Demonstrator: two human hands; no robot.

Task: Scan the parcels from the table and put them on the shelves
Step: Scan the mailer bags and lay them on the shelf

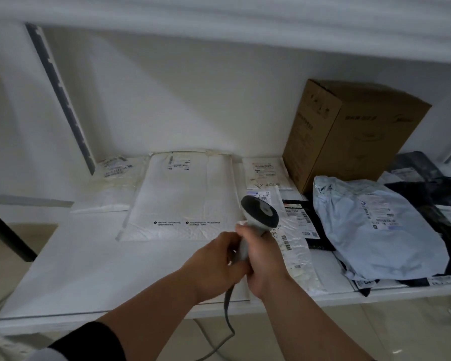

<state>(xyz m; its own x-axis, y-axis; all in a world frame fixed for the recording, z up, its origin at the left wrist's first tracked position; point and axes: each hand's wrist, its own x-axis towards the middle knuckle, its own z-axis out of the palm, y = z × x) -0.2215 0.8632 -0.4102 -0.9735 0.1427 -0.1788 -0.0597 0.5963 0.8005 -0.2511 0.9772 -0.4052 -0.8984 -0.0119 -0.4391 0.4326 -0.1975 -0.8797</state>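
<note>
Scanner (258, 217): held at frame centre, over the table (89, 269).
Right hand (264, 259): fingers wrapped round the handle.
Left hand (214, 264): fingers curled on the handle.

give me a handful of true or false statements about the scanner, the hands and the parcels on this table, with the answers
1. Both hands hold the scanner by its handle. True: the left hand and right hand wrap it together.
2. The cardboard box lies flattened on the table. False: it stands upright at the back, right of the white mailers.
3. A large white padded mailer lies flat, left of the scanner head. True.
4. The pale blue poly bag sits at the table's far left. False: it is on the right, atop dark bags.
5. The scanner is cordless. False: a grey cable hangs from its handle.
</note>
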